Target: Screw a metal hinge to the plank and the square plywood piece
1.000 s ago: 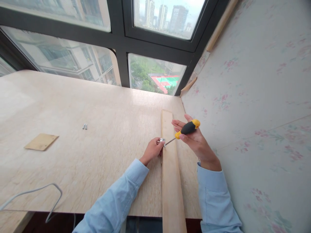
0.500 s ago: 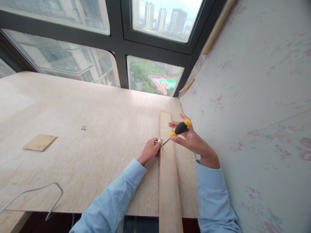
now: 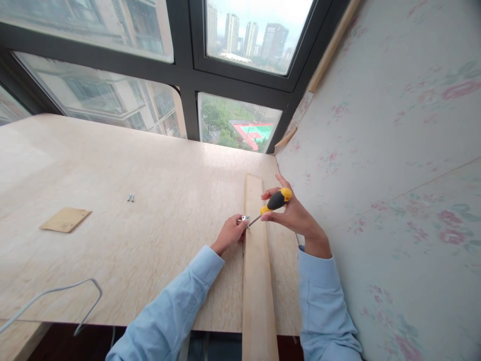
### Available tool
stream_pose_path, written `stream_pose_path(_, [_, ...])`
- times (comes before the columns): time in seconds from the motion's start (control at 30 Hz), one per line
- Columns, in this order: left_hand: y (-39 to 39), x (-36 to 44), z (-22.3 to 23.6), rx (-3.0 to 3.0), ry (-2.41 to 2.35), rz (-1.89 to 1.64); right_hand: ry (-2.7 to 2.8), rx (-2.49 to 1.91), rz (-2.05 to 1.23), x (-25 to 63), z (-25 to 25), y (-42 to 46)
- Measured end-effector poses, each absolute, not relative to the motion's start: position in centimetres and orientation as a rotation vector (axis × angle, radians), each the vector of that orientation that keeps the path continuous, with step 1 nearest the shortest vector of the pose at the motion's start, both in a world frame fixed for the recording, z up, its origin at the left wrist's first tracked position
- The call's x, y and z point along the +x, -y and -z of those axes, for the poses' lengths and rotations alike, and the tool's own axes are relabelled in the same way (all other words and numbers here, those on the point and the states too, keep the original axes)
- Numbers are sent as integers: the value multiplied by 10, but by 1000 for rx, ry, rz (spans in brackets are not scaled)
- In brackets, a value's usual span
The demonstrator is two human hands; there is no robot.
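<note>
- Wall (image 3: 376, 130), papered in pale floral print, rising along the right edge of the bench
- Window (image 3: 184, 80), dark-framed, standing along the far edge of the bench, with buildings and greenery beyond the glass
- Bench (image 3: 150, 165), cream and faintly veined, carrying the work
- Plank (image 3: 259, 296), pale wood, lying lengthwise near the bench's right edge; its far end stops short of the far right corner, its near end overhangs the near edge
- Cable (image 3: 56, 290), grey, looped near the bench's near edge, toward the left, and dropping over it
- Right hand (image 3: 296, 218), loosely gripping the screwdriver, thumb by the lower end of the handle, other fingers partly extended
- Left hand (image 3: 230, 234), fingers closed on the metal fitting at the plank's left side
- Flat wooden piece (image 3: 66, 219), lying on the left part of the bench, well apart from the plank
- Screwdriver (image 3: 278, 199), yellow and black, tilted, its tip at the plank's left edge just beside the fitting; contact too small to tell
- Metal fitting (image 3: 244, 218), silvery, partly hidden by the fingers
- Two screws (image 3: 131, 197), side by side between flat piece and plank
</note>
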State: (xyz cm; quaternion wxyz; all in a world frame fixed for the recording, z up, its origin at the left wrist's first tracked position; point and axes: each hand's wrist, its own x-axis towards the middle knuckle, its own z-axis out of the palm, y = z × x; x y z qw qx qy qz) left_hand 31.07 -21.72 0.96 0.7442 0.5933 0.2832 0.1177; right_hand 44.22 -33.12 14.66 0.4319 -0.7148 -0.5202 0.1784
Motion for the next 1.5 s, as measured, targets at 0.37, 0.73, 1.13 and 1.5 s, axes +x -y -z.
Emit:
stream_pose_path(0.37, [217, 311, -11, 1318, -645, -248, 1182, -1861, -394, 442, -148, 331])
stream_pose_path(0.73, [217, 310, -10, 1343, -654, -255, 1446, -1505, -862, 449, -146, 341])
stream_pose_path(1.13, [217, 311, -8, 1348, -647, -265, 1418, -1676, -577, 443, -140, 331])
stream_pose_path(1.5, [218, 310, -10, 1323, -652, -275, 1248, -1890, -350, 436, -148, 326])
